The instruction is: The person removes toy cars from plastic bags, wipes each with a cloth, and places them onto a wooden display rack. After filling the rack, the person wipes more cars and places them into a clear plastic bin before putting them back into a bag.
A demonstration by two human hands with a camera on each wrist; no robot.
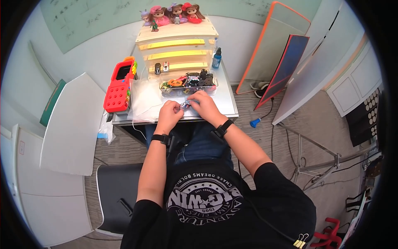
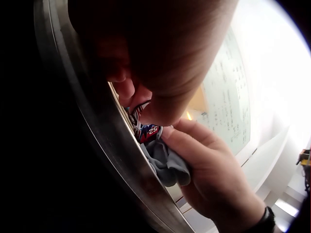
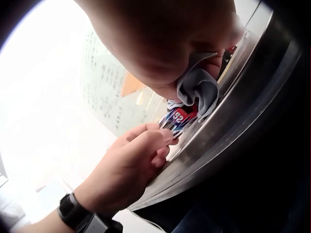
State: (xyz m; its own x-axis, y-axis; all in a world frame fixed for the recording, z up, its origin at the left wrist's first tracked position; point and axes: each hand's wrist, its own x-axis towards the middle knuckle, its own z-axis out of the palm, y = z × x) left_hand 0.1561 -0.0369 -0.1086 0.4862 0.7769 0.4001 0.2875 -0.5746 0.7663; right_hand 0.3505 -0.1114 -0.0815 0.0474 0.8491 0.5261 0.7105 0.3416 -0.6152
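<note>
A small toy car [image 3: 179, 117] in red, blue and white, marked 52, is between the two hands at the table's near edge. My left hand [image 1: 167, 116] pinches one end of it between thumb and fingers. In my right hand [image 1: 205, 108] is a grey cloth [image 3: 198, 91], bunched against the car's other end. The cloth's loose folds [image 2: 167, 165] hang below the right fingers in the left wrist view. Part of the car is hidden behind the fingers and cloth.
A clear bin [image 1: 188, 90] of toy cars stands just beyond the hands. Behind it is a drawer cabinet [image 1: 177, 37] with dolls on top. A red toy case [image 1: 117, 97] and a white plastic bag [image 1: 145, 97] lie at left, a blue spray bottle [image 1: 217, 58] at right.
</note>
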